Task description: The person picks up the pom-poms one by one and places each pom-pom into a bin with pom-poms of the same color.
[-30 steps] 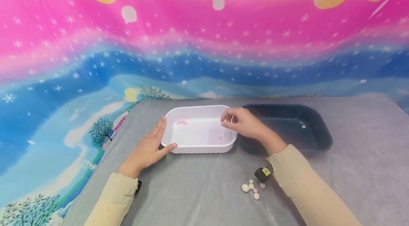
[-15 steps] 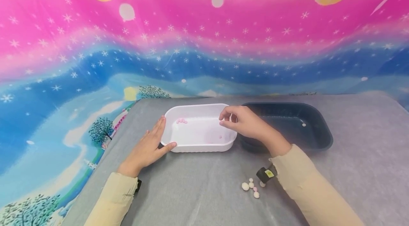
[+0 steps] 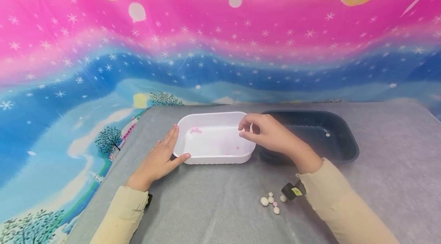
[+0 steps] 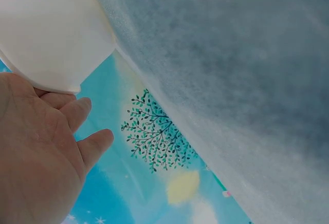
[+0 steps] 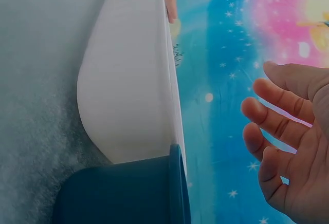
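Grey cloth beneath; white tub touched by straight-fingered left hand; right hand curved, narrowly parted, nothing visibly held. Sorting seemingly half-done; next, loose balls at right hand's six o'clock probably to be pinched.

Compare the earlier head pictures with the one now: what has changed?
The right sleeve and black wristband have moved a little rightward, uncovering more of a white ball; the right hand shifted only slightly that way. No taking hold or letting go shows. The left hand on the white tub, and the dark tub, stayed put.
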{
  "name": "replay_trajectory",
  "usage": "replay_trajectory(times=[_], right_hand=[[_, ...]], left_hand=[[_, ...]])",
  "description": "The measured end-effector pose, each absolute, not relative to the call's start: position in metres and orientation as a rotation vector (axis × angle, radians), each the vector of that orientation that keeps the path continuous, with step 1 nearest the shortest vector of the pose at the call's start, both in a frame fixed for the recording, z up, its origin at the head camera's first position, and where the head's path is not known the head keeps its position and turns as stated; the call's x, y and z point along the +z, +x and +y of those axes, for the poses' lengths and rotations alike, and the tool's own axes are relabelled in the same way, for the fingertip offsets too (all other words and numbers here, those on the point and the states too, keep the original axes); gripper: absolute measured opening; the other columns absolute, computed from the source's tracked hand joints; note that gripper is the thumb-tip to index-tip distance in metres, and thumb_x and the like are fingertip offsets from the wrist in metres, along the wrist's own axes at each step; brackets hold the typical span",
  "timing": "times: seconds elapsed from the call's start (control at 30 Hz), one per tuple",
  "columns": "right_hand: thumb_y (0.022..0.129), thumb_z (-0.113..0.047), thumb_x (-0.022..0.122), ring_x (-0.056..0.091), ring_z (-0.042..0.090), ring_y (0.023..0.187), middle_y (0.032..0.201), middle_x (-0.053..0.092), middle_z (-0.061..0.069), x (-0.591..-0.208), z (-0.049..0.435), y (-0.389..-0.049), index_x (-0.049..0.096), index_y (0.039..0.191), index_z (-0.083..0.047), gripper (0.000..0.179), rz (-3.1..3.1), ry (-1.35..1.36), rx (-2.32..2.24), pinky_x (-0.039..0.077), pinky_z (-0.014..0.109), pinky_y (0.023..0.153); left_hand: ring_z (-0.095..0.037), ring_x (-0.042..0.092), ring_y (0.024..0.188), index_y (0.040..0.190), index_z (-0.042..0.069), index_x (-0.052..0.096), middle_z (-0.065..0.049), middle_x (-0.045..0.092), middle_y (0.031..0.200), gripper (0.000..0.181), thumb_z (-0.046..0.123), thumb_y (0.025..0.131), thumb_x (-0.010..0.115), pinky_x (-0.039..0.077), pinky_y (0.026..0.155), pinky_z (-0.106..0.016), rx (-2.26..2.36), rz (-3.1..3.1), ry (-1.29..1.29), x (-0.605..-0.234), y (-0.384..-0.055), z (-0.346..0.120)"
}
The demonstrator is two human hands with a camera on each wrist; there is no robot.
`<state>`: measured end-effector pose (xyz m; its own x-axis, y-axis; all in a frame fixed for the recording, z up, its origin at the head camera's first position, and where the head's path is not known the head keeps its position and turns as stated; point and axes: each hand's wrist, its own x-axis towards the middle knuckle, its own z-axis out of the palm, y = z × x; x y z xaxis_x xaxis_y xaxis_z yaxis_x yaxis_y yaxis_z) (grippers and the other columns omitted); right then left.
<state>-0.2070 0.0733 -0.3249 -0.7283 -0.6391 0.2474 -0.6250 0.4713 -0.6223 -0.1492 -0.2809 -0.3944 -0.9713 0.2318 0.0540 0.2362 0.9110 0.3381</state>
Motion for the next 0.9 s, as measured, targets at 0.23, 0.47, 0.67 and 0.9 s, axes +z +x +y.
replay_trajectory(times=[0.23,0.47,0.67,0.9], right_hand=[[0.092,-0.015,0.07,0.052,0.013,0.069,0.082,0.062,-0.004,-0.324,0.079,-0.2,0.069,0.103,-0.011,0.011,2.685,-1.166,-1.114,0.045,0.028,0.065],[0.093,-0.017,0.07,0.051,0.011,0.072,0.08,0.059,-0.006,-0.326,0.086,-0.193,0.07,0.101,-0.013,0.009,2.697,-1.176,-1.111,0.045,0.026,0.065],[0.091,-0.016,0.072,0.052,0.008,0.073,0.081,0.059,-0.007,-0.328,0.09,-0.19,0.07,0.099,-0.016,0.008,2.731,-1.203,-1.099,0.046,0.026,0.065],[0.09,-0.015,0.072,0.052,0.006,0.073,0.081,0.059,-0.008,-0.327,0.095,-0.187,0.071,0.098,-0.014,0.009,2.747,-1.208,-1.073,0.047,0.027,0.065]], left_hand=[[-0.03,0.01,0.155,0.16,0.01,0.002,-0.006,0.0,0.169,0.097,0.064,0.095,0.049,0.017,0.12,-0.063,-0.541,-3.059,-0.376,-0.394,-0.15,-0.281],[-0.031,0.012,0.155,0.16,0.009,0.002,-0.007,0.002,0.169,0.097,0.064,0.095,0.05,0.018,0.12,-0.063,-0.523,-3.057,-0.379,-0.394,-0.149,-0.281],[-0.031,0.012,0.155,0.16,0.009,0.003,-0.007,0.002,0.169,0.097,0.063,0.095,0.051,0.019,0.12,-0.064,-0.529,-3.058,-0.378,-0.393,-0.149,-0.281],[-0.03,0.012,0.155,0.16,0.009,0.003,-0.008,0.002,0.169,0.097,0.062,0.095,0.051,0.019,0.119,-0.064,-0.542,-3.058,-0.379,-0.392,-0.148,-0.28]])
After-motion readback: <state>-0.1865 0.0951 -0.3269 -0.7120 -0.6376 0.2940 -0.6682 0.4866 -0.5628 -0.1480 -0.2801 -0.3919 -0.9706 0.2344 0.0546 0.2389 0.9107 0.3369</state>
